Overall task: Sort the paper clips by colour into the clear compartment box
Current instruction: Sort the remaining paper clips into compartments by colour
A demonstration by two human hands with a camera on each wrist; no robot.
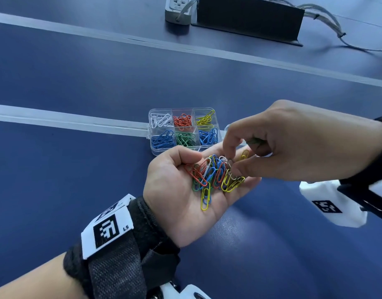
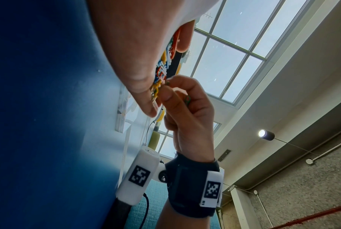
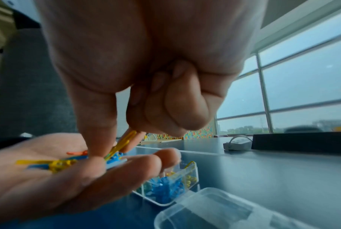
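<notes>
My left hand (image 1: 181, 203) lies palm up over the blue table, cupping a pile of mixed paper clips (image 1: 213, 175) in red, blue, yellow, green and white. My right hand (image 1: 230, 166) reaches down into the pile, thumb and index finger pinching at one clip whose colour I cannot tell. Its curled other fingers hold green paper clips (image 1: 253, 141), also seen in the left wrist view (image 2: 187, 99). Just beyond the hands sits the clear compartment box (image 1: 151, 130): white, red and yellow clips in the far row, blue, green and blue in the near row. The right wrist view shows its near corner (image 3: 193, 172).
The box's clear lid (image 3: 214, 209) lies on the table right of the box, mostly hidden by my right hand in the head view. White strips (image 1: 67, 121) cross the table. A power strip (image 1: 179, 9), a black box (image 1: 248, 18) and cables (image 1: 328, 20) stand at the far edge.
</notes>
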